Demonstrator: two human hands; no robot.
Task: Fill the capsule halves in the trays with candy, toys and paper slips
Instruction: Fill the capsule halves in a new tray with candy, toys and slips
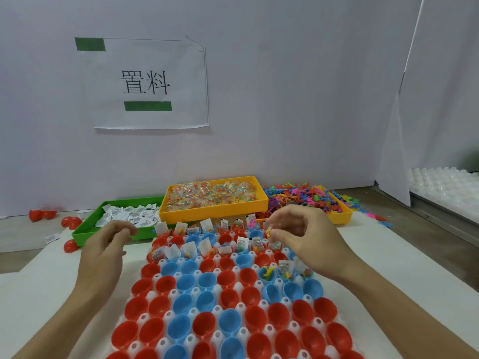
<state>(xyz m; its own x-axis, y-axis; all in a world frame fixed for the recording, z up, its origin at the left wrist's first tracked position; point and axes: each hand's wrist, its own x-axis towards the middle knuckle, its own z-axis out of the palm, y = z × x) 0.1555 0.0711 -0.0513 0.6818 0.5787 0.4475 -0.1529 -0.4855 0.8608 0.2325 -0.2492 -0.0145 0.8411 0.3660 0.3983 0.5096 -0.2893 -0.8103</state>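
Our right hand point(298, 230) pinches a small candy packet point(270, 232) directly above the half-filled far capsule halves point(255, 235), our left hand point(108, 242) loosely curled, empty.

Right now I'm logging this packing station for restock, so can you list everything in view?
Capsule halves: many, red and blue, in the white tray; far rows filled.
White tray: one, centre.
Green tray: one, holds white paper slips, back left.
Orange tray: one, holds clear candy packets, back centre.
Toys: a pile, multicoloured, in a yellow tray, back right.
Loose red halves: several, far left.
Wall sign: one, white.
Left hand: holds nothing.
Right hand: pinches a candy packet.
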